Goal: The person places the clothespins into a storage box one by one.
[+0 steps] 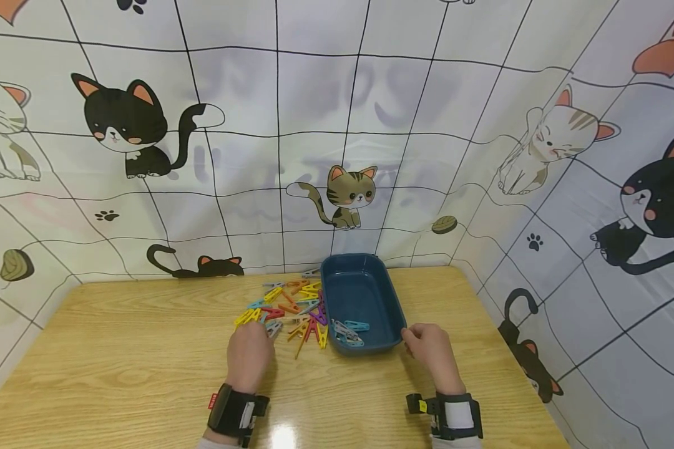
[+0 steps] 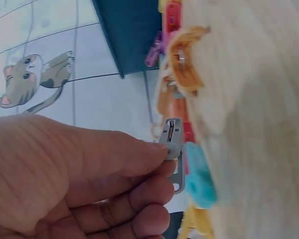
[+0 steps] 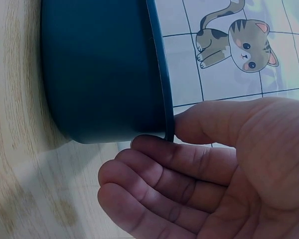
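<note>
Backdrop [image 1: 314, 149] — cat-patterned, behind blue bin [image 1: 365, 299]

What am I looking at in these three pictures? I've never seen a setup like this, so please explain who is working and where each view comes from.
There is no machine here: a person works with two bare hands and wears cameras on the head and both wrists. The wide picture is the head camera's, looking forward and down at a wooden table in front of a cat-printed backdrop. The two close-ups come from the left and right wrists.

On the table stands a dark blue tray with a few gray and blue clothespins inside. A loose pile of colorful clothespins lies to its left.

The left hand pinches a gray clothespin, while the right hand grips the tray's near right corner.
</note>
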Motion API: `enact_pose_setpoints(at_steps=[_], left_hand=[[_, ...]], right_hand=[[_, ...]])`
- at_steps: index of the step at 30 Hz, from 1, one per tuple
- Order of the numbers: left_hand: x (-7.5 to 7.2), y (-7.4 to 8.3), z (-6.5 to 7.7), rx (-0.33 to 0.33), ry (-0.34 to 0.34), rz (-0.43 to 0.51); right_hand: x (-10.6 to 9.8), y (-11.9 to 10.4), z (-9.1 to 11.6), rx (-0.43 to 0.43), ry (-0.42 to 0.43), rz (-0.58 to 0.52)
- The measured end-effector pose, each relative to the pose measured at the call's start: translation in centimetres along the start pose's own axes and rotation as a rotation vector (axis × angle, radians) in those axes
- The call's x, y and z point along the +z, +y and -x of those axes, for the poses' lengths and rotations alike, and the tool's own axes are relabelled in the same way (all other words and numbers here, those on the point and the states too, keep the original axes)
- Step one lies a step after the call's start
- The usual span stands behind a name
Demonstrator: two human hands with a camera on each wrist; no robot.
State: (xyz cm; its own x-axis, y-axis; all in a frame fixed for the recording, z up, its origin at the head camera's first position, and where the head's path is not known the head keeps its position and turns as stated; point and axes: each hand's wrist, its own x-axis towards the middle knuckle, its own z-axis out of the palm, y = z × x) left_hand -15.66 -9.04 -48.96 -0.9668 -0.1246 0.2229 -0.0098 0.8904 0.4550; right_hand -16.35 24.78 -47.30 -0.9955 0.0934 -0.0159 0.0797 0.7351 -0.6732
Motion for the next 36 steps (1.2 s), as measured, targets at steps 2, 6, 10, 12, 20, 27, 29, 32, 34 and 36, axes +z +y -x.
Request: enact_pose_setpoints(at_steps=[2,6,10,12,20,27,29,32,34,36], left_hand=[[-0.3,0.2,0.1,0.009,0.008,0.017],[-1.1,0.8,0.2,0.028,0.01,0.042],[-1.6,1.5,0.4,0.06,0.03,0.06],[-1.8,1.9,0.5,0.082,0.051,0.064],[-2.2,3.3,0.9,0.179,0.121,0.075],[-1.6,4.3,1.1,0.308,0.188,0.068],[-1.4,4.8,1.2,0.332,0.187,0.068],[-1.1,5.5,1.4,0.353,0.179,0.066],[-0.9,5.9,1.6,0.373,0.181,0.065],[-0.7,6.3,1.7,0.401,0.183,0.059]], right_hand=[[0.0,0.0,0.0,-0.009,0.006,0.003],[0.0,0.0,0.0,-0.013,0.007,0.001],[0.0,0.0,0.0,-0.002,0.0,-0.002],[0.0,0.0,0.0,0.004,-0.003,-0.003],[0.0,0.1,0.0,0.003,-0.007,-0.009],[0.0,0.0,0.0,0.001,-0.004,-0.012],[0.0,0.0,0.0,0.0,-0.004,-0.013],[0.0,0.0,0.0,0.001,-0.006,-0.012],[-0.1,0.0,0.0,-0.001,-0.005,-0.013],[-0.1,0.0,0.0,-0.001,-0.005,-0.013]])
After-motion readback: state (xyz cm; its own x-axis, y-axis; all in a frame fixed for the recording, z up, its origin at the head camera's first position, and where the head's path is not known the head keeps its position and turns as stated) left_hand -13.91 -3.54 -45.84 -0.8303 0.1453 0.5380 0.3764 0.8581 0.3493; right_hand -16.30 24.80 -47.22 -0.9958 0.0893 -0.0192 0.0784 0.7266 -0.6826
